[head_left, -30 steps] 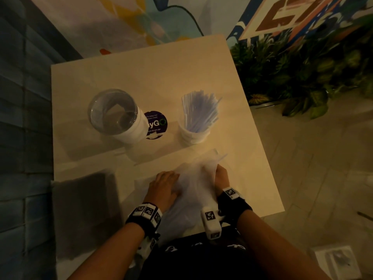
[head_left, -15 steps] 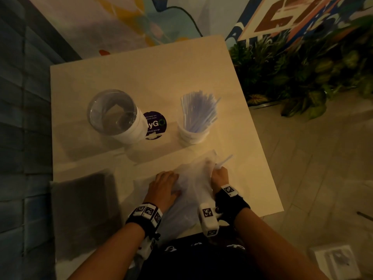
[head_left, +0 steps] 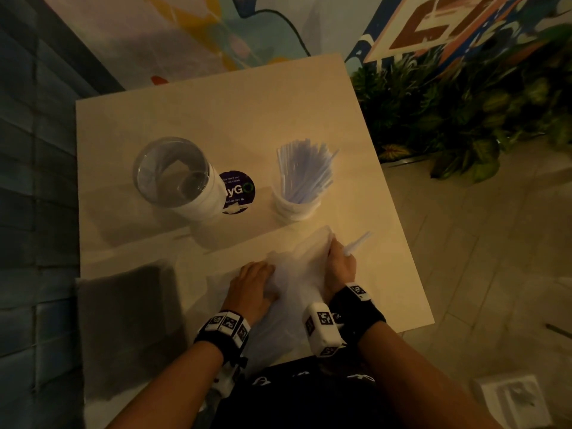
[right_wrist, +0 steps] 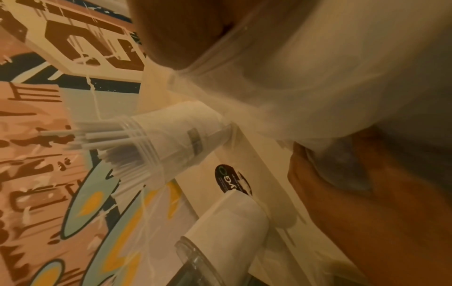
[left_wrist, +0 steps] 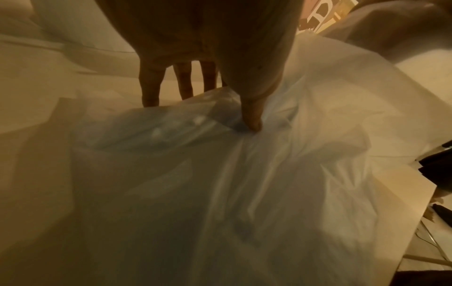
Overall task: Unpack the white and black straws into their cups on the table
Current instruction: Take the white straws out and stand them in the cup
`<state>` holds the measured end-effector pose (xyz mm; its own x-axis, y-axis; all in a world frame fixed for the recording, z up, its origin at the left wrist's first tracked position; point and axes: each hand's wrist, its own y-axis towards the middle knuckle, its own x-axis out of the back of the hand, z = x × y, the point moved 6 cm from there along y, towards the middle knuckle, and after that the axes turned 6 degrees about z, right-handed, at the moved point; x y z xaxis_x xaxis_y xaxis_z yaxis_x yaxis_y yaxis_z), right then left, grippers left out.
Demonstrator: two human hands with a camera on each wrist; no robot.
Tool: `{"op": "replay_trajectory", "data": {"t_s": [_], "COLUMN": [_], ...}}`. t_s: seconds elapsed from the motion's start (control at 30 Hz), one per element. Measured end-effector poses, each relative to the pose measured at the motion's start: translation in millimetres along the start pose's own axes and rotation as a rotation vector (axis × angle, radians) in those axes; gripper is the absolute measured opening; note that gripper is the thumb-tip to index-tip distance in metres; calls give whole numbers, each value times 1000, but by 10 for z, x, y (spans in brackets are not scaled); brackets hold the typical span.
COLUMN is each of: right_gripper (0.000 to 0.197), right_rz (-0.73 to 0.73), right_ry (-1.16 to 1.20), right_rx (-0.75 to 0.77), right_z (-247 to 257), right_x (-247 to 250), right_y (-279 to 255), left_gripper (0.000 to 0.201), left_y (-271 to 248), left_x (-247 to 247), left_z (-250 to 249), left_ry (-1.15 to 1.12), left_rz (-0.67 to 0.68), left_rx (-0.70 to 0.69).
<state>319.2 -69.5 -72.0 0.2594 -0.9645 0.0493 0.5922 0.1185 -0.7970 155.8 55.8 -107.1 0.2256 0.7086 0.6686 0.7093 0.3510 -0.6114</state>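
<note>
Reading partly "keep our… clean", "clean as you go" on sticker (head_left: 236, 192).

Head view: from above, facing down onto the table (head_left: 216, 97), forearms at lower frame. Left wrist view: very near, along the fingers (left_wrist: 186, 83) onto the plastic bag (left_wrist: 244, 193). Right wrist view: low, rolled sideways, facing the straw cup (right_wrist: 171, 139) at centre left. Shared with the head view: bag, cups, round sticker (head_left: 238, 193).

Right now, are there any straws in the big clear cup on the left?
No, the big clear cup looks empty; the white straws stand in the smaller cup.
</note>
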Motion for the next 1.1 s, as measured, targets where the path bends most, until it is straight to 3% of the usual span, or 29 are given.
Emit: {"op": "replay_trajectory", "data": {"t_s": [0.2, 0.33, 0.53, 0.63, 0.73, 0.8, 0.87, 0.93, 1.0, 1.1], "right_gripper": [48, 44, 42, 44, 45, 47, 47, 41, 32, 23], "right_rz": [-33, 66, 326, 433, 563, 634, 682, 693, 706, 732], "right_ry": [274, 366, 336, 306, 308, 305, 289, 246, 194, 204], "right_rx": [151, 327, 734, 960, 1018, 975, 927, 885, 857, 878], "right_z": [292, 760, 1696, 2076, 2251, 2247, 2156, 2032, 1912, 1791], "right_x": [37, 68, 103, 147, 110, 19, -99, -221, -317, -413], "right_y": [-115, -266, -926, -1327, -1579, -1647, -1670, -1700, -1718, -1757], "left_gripper": [63, 64, 80, 89, 49, 30, 38, 56, 63, 52], "left_y": [23, 25, 60, 19, -36, -63, -105, -164, -218, -251], "left_x": [-5, -36, -11, 159, 475, 665, 725, 765, 789, 747], "left_z": [11, 50, 34, -42, -295, -478, -706, -921, -1056, -1180], "left_ry": [-20, -6, -66, -283, -489, -868, -1339, -1664, -1784, -1801], "left_rz": [-13, -17, 124, 126, -7, -37, 67, 194, 282, 363], "left_rx": [1, -20, -13, -70, -119, -45, 33, 56, 60, 72]}}
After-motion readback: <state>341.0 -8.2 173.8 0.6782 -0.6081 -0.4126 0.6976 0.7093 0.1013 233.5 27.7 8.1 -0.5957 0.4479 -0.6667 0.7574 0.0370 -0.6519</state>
